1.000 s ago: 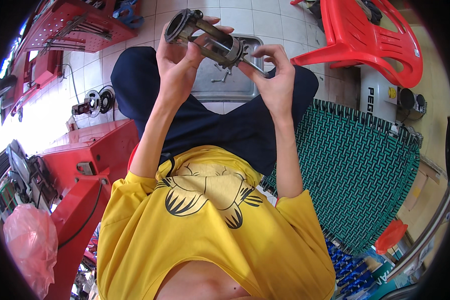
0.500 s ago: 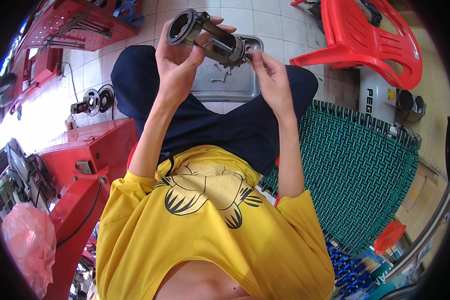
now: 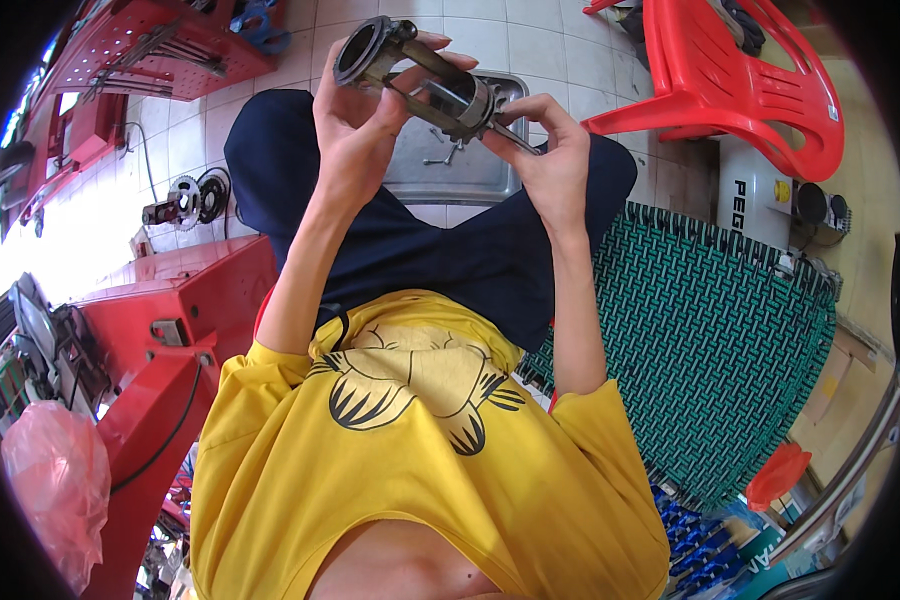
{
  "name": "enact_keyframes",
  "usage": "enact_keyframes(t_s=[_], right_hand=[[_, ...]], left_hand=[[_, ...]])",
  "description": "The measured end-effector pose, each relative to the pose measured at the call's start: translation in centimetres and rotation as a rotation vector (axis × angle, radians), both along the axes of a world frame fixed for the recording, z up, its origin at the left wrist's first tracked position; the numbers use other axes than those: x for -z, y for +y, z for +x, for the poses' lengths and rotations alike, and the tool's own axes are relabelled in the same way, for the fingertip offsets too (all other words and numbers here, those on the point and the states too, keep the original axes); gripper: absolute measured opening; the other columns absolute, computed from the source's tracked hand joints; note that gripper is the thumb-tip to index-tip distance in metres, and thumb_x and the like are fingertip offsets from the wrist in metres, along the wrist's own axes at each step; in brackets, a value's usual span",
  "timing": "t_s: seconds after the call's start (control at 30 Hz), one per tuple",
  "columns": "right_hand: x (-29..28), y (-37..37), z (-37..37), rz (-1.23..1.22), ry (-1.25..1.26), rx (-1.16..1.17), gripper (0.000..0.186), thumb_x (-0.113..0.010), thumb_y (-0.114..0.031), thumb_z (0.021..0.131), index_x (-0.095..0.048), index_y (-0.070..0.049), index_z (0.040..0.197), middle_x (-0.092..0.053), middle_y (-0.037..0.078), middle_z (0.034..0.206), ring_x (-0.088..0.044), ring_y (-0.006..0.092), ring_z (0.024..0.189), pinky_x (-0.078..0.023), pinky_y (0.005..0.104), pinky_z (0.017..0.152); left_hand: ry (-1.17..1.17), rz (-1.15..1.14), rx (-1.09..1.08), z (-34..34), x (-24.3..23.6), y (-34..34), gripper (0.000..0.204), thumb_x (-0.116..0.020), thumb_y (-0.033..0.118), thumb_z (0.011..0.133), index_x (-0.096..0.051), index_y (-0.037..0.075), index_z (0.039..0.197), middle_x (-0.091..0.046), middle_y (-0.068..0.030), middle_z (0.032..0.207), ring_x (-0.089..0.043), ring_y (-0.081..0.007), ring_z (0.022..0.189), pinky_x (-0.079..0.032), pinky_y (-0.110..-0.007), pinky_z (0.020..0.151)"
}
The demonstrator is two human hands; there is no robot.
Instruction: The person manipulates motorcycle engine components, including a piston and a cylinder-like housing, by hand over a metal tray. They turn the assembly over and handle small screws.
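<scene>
Above my lap I hold a dark metal cylindrical housing (image 3: 458, 102) with open sides and a wide flanged ring at its upper left end. My left hand (image 3: 355, 135) is wrapped round it near that ring, the thumb along the near side. At the other end my right hand (image 3: 552, 160) pinches a slim metal rod (image 3: 515, 138) that sticks out of the housing toward the lower right. Whether the rod is fixed to the housing I cannot tell. Below, a metal tray (image 3: 410, 172) lies on the floor with small metal parts (image 3: 450, 154) in it.
A red metal cabinet (image 3: 210, 280) stands at my left, with a red tool rack (image 3: 160, 60) beyond it. Chain sprockets (image 3: 185, 200) lie on the tiled floor. To the right are a green woven seat (image 3: 710, 340), a red plastic chair (image 3: 710, 90) and a white tank (image 3: 755, 195).
My right hand has shifted its grip and turned at the housing's end, and more of the rod shows. The housing and my left hand have barely moved.
</scene>
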State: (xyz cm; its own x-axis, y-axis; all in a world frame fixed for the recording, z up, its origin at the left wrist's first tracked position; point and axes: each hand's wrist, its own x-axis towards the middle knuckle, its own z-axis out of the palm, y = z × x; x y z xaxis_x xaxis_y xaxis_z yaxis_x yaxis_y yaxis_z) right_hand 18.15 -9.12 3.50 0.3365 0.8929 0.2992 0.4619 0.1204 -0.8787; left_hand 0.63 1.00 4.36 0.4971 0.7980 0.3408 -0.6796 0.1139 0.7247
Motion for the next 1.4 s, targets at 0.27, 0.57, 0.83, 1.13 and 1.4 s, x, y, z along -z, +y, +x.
enact_keyframes(t_s=[0.27,0.57,0.83,1.13,1.4], right_hand=[[0.3,-0.7,0.2,-0.198,0.295,-0.095,0.024,-0.078,-0.002,0.083,-0.073,-0.001,0.107,-0.076,0.006,0.100,-0.068,0.0130,0.093,-0.051,0.0285,0.084],[-0.3,-0.8,0.2,-0.204,0.176,-0.069,0.028,-0.085,-0.005,0.073,-0.073,-0.001,0.098,-0.075,0.009,0.093,-0.069,0.0201,0.086,-0.051,0.0321,0.084],[-1.0,-1.0,-0.5,-0.160,-0.154,0.001,0.029,-0.087,-0.004,0.066,-0.073,-0.003,0.091,-0.072,0.008,0.089,-0.068,0.0247,0.087,-0.049,0.0342,0.078],[-0.8,-1.0,-0.6,-0.076,-0.149,0.044,0.035,-0.086,0.002,0.058,-0.073,-0.004,0.090,-0.072,0.008,0.090,-0.066,0.0306,0.090,-0.050,0.0383,0.080],[-1.4,-1.0,-1.9,-0.035,-0.137,0.115,0.038,-0.086,0.004,0.057,-0.074,-0.004,0.093,-0.072,0.009,0.087,-0.066,0.0308,0.095,-0.049,0.0381,0.076]], left_hand=[[0.008,0.024,0.001,0.0,0.0,-0.1,0.055,-0.077,0.024,0.091,-0.047,0.003,0.132,-0.061,-0.0239,0.129,-0.063,-0.0432,0.118,-0.055,-0.055,0.097],[0.094,0.095,0.009,-0.2,0.2,-0.1,0.060,-0.077,0.029,0.090,-0.045,0.003,0.134,-0.056,-0.0249,0.135,-0.060,-0.0463,0.121,-0.053,-0.055,0.100],[0.051,0.095,0.071,-0.2,-0.2,-0.9,0.057,-0.081,0.005,0.083,-0.048,-0.001,0.129,-0.062,-0.0237,0.128,-0.063,-0.0378,0.120,-0.051,-0.052,0.105],[0.137,0.110,0.036,0.1,0.6,-1.3,0.067,-0.085,0.026,0.082,-0.046,0.000,0.131,-0.060,-0.0252,0.129,-0.062,-0.0424,0.119,-0.049,-0.055,0.106],[0.119,0.091,0.009,0.0,0.4,-1.5,0.066,-0.083,0.027,0.083,-0.046,0.000,0.131,-0.059,-0.0253,0.128,-0.062,-0.0435,0.119,-0.050,-0.057,0.104]])
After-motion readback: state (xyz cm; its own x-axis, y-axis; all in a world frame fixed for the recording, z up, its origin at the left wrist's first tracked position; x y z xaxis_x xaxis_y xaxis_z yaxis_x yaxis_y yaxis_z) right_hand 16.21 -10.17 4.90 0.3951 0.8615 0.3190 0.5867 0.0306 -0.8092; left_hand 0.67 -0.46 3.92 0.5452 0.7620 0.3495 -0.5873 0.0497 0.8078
